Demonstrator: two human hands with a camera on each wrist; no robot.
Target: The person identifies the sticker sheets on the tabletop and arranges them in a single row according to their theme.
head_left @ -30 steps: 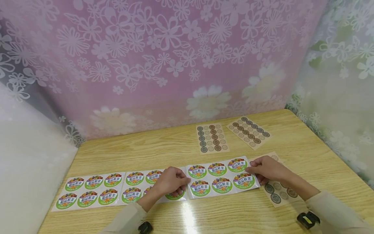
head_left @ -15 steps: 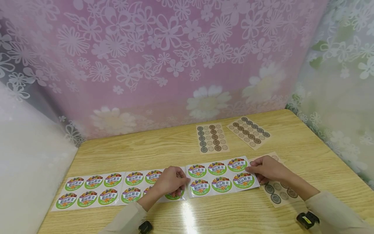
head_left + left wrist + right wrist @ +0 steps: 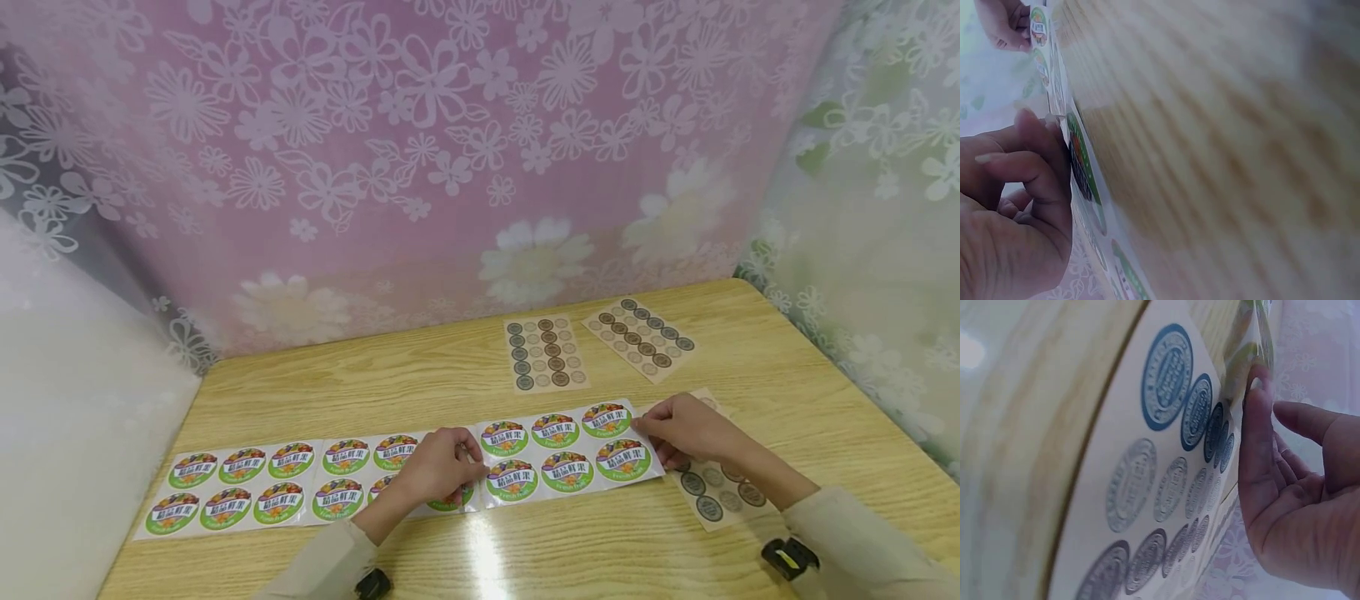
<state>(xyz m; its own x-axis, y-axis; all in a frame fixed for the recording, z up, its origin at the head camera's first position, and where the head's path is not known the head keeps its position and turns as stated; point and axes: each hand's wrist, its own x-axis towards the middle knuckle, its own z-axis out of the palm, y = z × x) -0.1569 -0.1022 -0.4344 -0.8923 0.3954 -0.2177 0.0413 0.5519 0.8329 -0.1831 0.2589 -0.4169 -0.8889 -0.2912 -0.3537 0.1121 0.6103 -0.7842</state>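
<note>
A long white strip of round fruit stickers (image 3: 567, 472), creased into sections, lies across the table in the head view. My left hand (image 3: 438, 467) is bent over the crease before the right section, covering some stickers, its fingertips at the sheet. In the left wrist view the curled fingers (image 3: 1035, 162) meet the strip's surface. At the strip's right end, my right hand (image 3: 693, 429) pinches the edge between thumb and fingers. Below that hand is a tan sheet of round stamp-like stickers (image 3: 708, 506), partly hidden; its blue and grey rings fill the right wrist view.
Two more tan sticker sheets, one straight (image 3: 542, 387) and one turned askew (image 3: 656, 373), lie at the back of the wooden table (image 3: 360, 375). A pink floral curtain (image 3: 450, 208) hangs behind it, with pale sheeting (image 3: 885, 275) along the right side.
The right section of the fruit sticker strip has shifted very slightly left and away from me, with my right fingertips at its edge. My left hand stays at the crease.
</note>
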